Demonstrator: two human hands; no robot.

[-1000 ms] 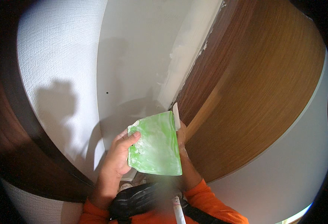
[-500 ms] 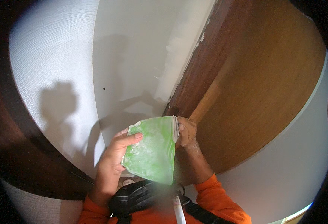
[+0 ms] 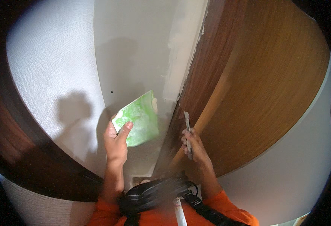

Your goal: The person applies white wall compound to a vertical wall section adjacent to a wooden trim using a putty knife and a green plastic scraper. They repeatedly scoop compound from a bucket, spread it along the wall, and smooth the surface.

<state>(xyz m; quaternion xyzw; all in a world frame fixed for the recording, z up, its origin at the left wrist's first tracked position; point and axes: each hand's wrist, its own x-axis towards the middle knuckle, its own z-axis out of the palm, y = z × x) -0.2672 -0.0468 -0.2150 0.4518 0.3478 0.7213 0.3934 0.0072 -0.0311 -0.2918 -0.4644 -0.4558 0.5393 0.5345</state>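
Note:
In my left hand (image 3: pixel 116 141) is a green putty board (image 3: pixel 141 126), smeared with white filler, my thumb pressed on its face. Thicker pale filler (image 3: pixel 154 105) sits on its right edge. My right hand (image 3: pixel 194 145) is closed around a thin putty knife (image 3: pixel 187 118), its blade pointing up and apart from the board. Ahead runs a grey wall panel (image 3: pixel 135 64) with a whitish band of filler (image 3: pixel 177 56) down its right side. That band meets a dark brown wooden frame (image 3: pixel 214 52), and my right hand is near this frame.
To the right stands a brown wood-grain panel (image 3: pixel 271 75). White textured wall covering (image 3: pixel 52 56) is on the left, with a dark baseboard (image 3: pixel 60 165) below it. A black bag with straps (image 3: pixel 150 194) hangs at my front, over an orange garment.
The putty board has swung up and left, tilting away from the putty knife. My right hand has come apart from the board's edge and lowered slightly, leaving the knife in plain view.

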